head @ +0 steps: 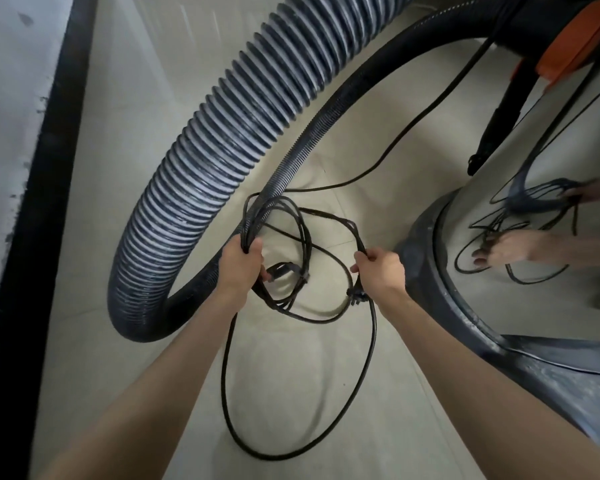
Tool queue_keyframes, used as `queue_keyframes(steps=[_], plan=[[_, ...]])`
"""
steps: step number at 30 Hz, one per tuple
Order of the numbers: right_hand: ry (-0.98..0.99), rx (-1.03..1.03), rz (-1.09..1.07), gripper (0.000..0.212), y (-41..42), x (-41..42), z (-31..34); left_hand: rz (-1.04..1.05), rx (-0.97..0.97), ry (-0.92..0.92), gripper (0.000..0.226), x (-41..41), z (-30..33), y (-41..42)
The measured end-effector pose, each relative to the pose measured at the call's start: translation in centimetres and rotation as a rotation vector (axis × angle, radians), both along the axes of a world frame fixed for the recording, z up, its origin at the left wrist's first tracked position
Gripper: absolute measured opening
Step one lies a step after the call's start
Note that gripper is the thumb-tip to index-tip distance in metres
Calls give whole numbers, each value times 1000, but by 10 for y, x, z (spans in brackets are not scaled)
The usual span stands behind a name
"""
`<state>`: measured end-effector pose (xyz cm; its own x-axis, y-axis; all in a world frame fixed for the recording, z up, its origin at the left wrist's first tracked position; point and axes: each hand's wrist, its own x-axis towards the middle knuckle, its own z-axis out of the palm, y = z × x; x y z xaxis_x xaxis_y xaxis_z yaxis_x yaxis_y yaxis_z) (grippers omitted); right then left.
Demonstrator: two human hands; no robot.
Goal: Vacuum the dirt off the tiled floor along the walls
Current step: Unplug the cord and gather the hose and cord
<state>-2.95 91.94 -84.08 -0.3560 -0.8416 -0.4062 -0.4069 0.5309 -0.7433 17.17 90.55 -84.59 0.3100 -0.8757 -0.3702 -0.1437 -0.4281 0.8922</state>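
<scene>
Vacuuming had not begun, I judged: my left hand (pixel 239 263) gripped the coiled power cord (pixel 291 258), my right hand (pixel 378 268) pinched one loop, the hose (pixel 205 161) lay on the tiled floor (pixel 125 133) beside the vacuum canister (pixel 520 323).

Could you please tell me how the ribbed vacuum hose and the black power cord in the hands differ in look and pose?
The ribbed hose is thick, corrugated and grey-blue; the power cord is thin, smooth and black. The hose sweeps in one broad bend, untouched by either hand; the cord hangs in several tangled loops, gripped by the left hand and the right hand. Both lead toward the vacuum.
</scene>
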Motion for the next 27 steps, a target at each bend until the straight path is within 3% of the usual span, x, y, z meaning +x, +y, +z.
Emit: queue_keyframes(steps=[2, 6, 12, 17, 19, 22, 24, 27], plan=[[0, -38, 59, 13, 2, 5, 3, 40, 46, 146, 12, 0, 8, 8], [-49, 61, 209, 20, 14, 16, 7, 97, 141, 252, 3, -11, 12, 36], [-228, 184, 441, 8, 38, 24, 12, 151, 147, 559, 18, -30, 15, 56], [-179, 134, 593, 31, 47, 37, 9, 72, 109, 722, 26, -30, 19, 57], [-104, 89, 580, 32, 48, 44, 7, 20, 122, 693, 26, -29, 20, 57], [-36, 45, 537, 20, 44, 47, 7, -62, 159, 421, 21, -30, 13, 63], [-65, 43, 501, 16, 40, 45, 7, -22, 155, 250, 19, -31, 7, 70], [-204, 62, 433, 9, 39, 42, 9, 80, 138, 174, 17, -27, 2, 74]])
